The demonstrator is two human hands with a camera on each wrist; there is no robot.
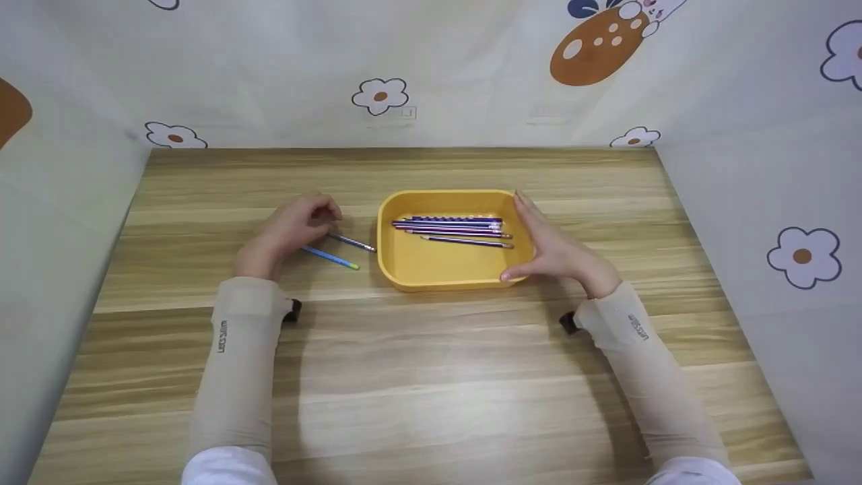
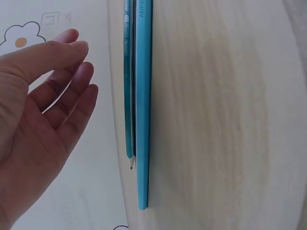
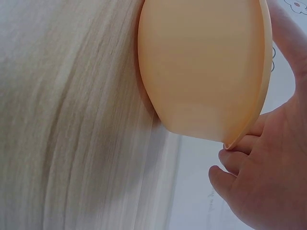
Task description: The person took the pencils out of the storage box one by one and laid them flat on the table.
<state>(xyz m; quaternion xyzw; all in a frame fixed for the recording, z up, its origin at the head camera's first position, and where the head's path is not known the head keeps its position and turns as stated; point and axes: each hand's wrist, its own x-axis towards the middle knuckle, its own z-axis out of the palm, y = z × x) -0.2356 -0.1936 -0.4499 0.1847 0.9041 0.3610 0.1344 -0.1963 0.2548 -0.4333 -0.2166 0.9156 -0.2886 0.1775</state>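
My left hand [image 1: 289, 228] hovers over the table left of the yellow box [image 1: 444, 272], fingers loosely bent and nothing between them. Below and beside it lie two pencils: a light blue one [image 1: 335, 259] with a green end, and a darker one [image 1: 353, 242] reaching to the box. In the left wrist view, a teal pencil [image 2: 127, 91] with a sharpened tip lies alongside a thicker blue one [image 2: 143, 110]. At the box's right end, my right hand [image 1: 560, 250] grips the wall, thumb on the front rim, fingers at the back corner. Several purple-striped pencils [image 1: 465, 241] rest inside the box.
The wooden table [image 1: 431, 377] has pale, flower-printed sheeting [image 1: 269, 74] along its back and both sides. A dark wrist camera [image 1: 292, 310] sits at the left sleeve cuff, another dark camera [image 1: 570, 322] at the right.
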